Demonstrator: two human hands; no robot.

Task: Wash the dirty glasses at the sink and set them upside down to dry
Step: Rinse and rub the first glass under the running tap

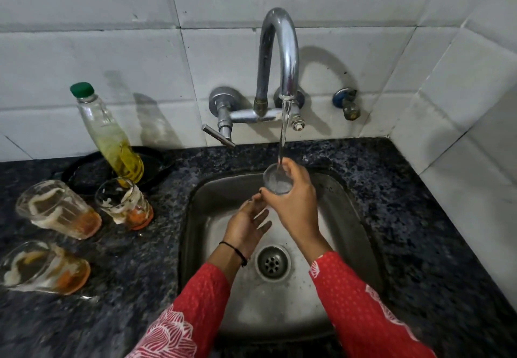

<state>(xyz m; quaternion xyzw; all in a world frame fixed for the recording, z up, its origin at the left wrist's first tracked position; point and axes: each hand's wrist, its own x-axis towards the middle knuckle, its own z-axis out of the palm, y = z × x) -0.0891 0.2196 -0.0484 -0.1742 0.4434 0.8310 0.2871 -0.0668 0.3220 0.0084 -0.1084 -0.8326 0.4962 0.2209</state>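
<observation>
Steel sink [195, 217]: right hand [293, 206] grips one glass [277, 182] under the tap [279, 58]; left hand [246, 223] open, empty. Three dirty glasses [58, 209] at nine o'clock.

- I am counting four glasses: one [277, 182] in my right hand [293, 203], three dirty ones [57, 208] [124, 203] [44, 266] sitting at nine o'clock.
- I am seeing one bottle [107, 133] at ten o'clock.
- I am facing one tap [277, 58] at twelve o'clock, above one sink [195, 245].
</observation>
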